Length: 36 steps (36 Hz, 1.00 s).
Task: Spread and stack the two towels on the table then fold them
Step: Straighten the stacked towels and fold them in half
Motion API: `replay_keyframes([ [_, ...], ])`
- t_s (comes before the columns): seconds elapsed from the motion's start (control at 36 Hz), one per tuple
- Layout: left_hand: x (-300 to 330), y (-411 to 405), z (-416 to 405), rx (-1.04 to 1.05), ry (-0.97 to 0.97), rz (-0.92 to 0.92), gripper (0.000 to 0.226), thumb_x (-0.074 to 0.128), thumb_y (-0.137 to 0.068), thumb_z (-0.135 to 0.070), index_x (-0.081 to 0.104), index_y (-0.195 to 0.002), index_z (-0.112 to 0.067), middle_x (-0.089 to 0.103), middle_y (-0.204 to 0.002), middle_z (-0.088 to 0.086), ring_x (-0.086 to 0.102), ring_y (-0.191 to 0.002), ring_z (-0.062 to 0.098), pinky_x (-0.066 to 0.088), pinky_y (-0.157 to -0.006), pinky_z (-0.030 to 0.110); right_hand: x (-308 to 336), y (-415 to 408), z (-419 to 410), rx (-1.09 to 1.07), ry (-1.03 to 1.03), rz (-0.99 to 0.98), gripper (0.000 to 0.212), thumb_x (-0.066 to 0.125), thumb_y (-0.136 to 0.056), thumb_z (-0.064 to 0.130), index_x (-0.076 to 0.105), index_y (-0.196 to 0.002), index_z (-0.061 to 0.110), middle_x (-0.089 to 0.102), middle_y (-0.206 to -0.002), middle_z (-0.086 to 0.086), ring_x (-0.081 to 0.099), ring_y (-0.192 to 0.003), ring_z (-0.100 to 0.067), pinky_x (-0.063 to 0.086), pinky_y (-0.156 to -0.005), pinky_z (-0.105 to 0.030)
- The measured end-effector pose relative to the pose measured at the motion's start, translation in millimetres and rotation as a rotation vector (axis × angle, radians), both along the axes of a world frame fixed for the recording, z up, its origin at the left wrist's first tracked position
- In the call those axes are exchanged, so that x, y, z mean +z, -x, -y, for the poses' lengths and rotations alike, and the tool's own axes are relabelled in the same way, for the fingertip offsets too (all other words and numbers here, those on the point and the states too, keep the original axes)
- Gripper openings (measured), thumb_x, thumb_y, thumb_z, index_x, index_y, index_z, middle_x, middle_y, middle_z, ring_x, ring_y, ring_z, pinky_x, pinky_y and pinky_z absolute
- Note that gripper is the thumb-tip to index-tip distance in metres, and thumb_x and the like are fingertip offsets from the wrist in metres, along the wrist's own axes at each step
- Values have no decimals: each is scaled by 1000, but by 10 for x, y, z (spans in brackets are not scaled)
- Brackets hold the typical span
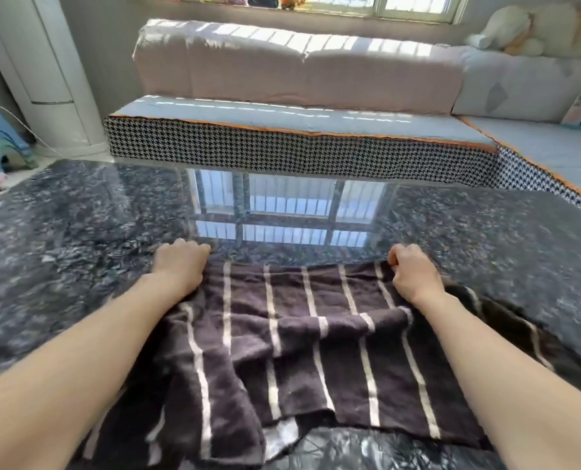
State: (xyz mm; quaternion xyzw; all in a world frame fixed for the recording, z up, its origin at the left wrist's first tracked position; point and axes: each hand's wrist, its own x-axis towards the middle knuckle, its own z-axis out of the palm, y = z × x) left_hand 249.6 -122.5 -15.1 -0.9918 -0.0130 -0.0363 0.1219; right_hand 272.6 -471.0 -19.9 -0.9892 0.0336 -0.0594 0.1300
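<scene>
Two curled fists, left hand (pixel 180 264) and right hand (pixel 414 274), grip the striped towel's (pixel 302 340) far corners.

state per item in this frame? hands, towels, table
left hand: grips the far left corner of the striped towel
right hand: pinches its far right corner
striped towel: on the table, wrinkled, not flat
second towel: partly under it, bunched
table: glossy dark stone

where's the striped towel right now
In the head view, the dark striped towel lies rumpled on the near middle of the black marble table, its far corners gripped by the left hand and right hand.
</scene>
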Motion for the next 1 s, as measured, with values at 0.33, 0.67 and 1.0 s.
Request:
replay_keyframes([
  [0.33,116,-121,289,-135,-196,-24,30,44,-87,-10,60,-112,-13,45,-124,8,39,-119,28,33,-97,39,-81,-118,-164,-16,247,-77,34,42,-92,11,49,-126,10,29,-141,-13,33,-124,-34,32,-102,-43],
  [0.67,-67,783,817,-402,515,286,31,43,-85,-13,58,-110,-3,60,-106,14,60,-96,34,50,-82,40,-168,1002,-970,460,-128,521,14,52,-78,7,62,-86,7,61,-86,-8,58,-73,-30,49,-65,-36],
  [1.0,-275,1438,56,-708,108,-17,69,22,-86,-68,41,-127,-16,55,-127,5,51,-120,20,23,-106,40,-307,1511,-989,550,-234,382,17,47,-82,24,57,-86,12,59,-91,-5,54,-85,-25,38,-77,-34],
])
